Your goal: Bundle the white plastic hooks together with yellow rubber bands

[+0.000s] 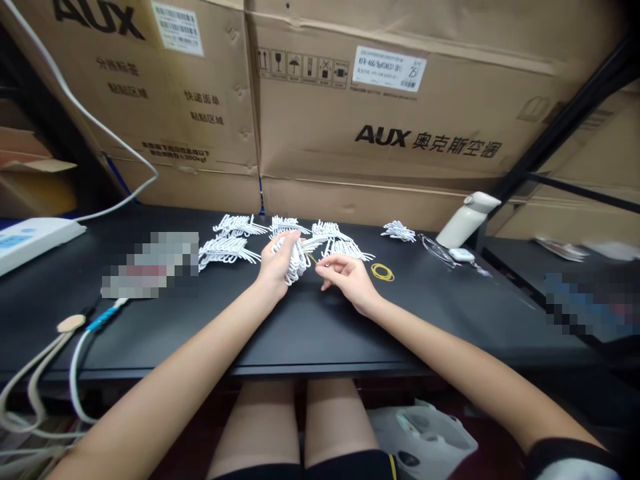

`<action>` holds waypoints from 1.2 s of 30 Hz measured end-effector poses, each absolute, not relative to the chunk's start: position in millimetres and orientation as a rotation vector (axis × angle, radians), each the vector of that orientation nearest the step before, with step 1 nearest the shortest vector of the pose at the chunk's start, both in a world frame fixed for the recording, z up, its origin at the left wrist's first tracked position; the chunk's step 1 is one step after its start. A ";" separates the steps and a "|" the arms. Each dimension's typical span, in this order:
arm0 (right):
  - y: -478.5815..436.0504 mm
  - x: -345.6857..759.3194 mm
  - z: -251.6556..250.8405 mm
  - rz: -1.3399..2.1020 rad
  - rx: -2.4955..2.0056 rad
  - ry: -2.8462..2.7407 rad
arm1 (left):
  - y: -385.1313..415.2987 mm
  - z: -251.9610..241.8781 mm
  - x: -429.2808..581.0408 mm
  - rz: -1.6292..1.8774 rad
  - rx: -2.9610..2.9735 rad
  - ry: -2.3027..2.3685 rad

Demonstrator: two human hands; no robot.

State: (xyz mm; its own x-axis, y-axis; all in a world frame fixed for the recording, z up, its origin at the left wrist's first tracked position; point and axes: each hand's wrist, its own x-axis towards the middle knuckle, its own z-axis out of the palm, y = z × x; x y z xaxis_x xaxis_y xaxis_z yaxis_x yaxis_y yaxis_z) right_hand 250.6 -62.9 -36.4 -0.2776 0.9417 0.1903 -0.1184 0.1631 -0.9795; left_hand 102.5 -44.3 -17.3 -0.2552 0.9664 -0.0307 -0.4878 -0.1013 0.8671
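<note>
My left hand (279, 265) is closed round a bundle of white hooks (299, 261), held just above the dark table. Pinched in the fingers of my right hand (349, 279) is a thin yellow rubber band (312, 257), which stretches toward that bundle. How far it goes round the hooks is hidden. Behind my hands lie several more piles of white hooks (229, 251), set in rows. A smaller heap of white pieces (399, 231) sits apart, farther right. Near my right hand, several loose yellow rubber bands (383, 272) rest on the table.
Large cardboard boxes (310, 133) wall off the table's back. A white bottle (465, 220), glasses (436, 252) and a small white case (461, 255) stand at the right. On the left are a white power strip (35, 240), a blurred-out flat object (155, 267) and cables (75, 360).
</note>
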 end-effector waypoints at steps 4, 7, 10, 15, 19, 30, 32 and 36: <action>-59.5 251.7 -38.7 1.466 -0.821 -1.384 | -44.9 -17.3 103.2 1.624 0.737 0.987; -59.9 253.4 -39.0 1.400 -0.824 -1.465 | -45.9 -16.9 104.9 1.612 0.736 0.999; -62.8 254.4 -38.6 1.165 -0.827 -1.624 | -47.0 -16.4 107.1 1.581 0.746 0.987; -66.8 252.9 -38.2 0.979 -0.877 -1.664 | -47.7 -16.2 108.3 1.554 0.736 0.970; -66.0 251.0 -39.5 1.035 -0.914 -1.568 | -47.7 -16.2 107.8 1.556 0.716 0.974; -64.7 256.1 -45.6 0.192 -0.847 -2.017 | -45.9 -17.9 106.8 1.557 0.668 0.967; -66.7 255.7 -43.8 -0.084 -0.750 -2.055 | -44.4 -18.1 104.2 1.575 0.627 0.962; -68.0 254.3 -37.5 -0.294 -0.409 -2.163 | -42.9 -18.1 100.6 1.532 0.603 0.954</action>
